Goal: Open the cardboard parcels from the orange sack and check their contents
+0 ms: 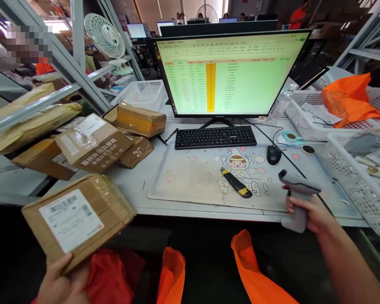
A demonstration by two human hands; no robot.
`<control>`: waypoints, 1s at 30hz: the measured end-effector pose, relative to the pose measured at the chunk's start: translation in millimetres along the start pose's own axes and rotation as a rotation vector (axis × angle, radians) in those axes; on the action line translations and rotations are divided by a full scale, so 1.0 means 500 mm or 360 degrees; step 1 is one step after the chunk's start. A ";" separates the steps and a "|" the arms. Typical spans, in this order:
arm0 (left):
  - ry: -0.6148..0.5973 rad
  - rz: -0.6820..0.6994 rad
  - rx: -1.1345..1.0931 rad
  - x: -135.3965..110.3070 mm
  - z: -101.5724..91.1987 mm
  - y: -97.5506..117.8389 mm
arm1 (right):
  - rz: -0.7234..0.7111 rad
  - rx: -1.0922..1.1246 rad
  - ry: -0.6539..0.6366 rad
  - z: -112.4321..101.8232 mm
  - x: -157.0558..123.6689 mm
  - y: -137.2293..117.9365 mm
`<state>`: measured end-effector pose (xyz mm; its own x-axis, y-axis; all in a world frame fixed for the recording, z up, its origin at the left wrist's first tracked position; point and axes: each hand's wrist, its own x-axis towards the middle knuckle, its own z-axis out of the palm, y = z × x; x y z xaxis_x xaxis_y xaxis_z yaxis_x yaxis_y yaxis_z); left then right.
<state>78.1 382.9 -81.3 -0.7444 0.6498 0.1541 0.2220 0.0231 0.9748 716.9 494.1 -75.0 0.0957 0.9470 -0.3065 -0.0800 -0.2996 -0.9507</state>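
My left hand (61, 283) grips the lower edge of a brown cardboard box (109, 198), thumb over the front face. The box is tilted toward me in front of the desk's left end, showing a white shipping label (71, 219) with barcodes. Around the handle of a grey barcode scanner (299, 207) my right hand (313, 213) is closed, at the desk's front edge. The scanner's head points left. Between the hands a black and yellow utility knife (236, 182) lies on the desk mat (183, 185).
A monitor (234, 76) with a spreadsheet stands behind the keyboard (215, 137) and mouse (274, 155). Cardboard parcels (95, 143) pile up at left beside a metal frame (57, 55) and a fan (104, 36). White plastic baskets (357, 181) line the right side, near a bottle (283, 103).
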 end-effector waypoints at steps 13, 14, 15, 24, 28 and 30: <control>-0.0472 0.0954 -0.0038 -0.181 0.419 0.001 | -0.0238 -0.0311 -0.0233 0.232 -0.126 -0.025; -0.0512 0.0984 -0.0066 -0.183 0.435 -0.001 | -0.0276 -0.0314 -0.0185 0.216 -0.126 -0.023; -0.0539 0.1005 -0.0078 -0.182 0.444 -0.006 | -0.0303 -0.0317 -0.0121 0.193 -0.121 -0.019; -0.0766 0.0464 -0.0016 -0.103 0.353 -0.146 | 0.0169 -0.0706 0.0750 -0.129 0.046 -0.026; -0.0633 0.0342 -0.0156 -0.108 0.336 -0.185 | -0.0122 -0.1377 0.1280 -0.149 0.087 -0.050; -0.0624 0.0392 -0.0152 -0.107 0.336 -0.180 | -0.0450 -0.1764 0.1309 -0.082 0.120 -0.065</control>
<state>203.6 473.9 -204.6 -0.3790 0.8654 0.3277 0.2895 -0.2255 0.9302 766.1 555.7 -64.4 0.5521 0.7677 0.3253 0.8141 -0.4122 -0.4090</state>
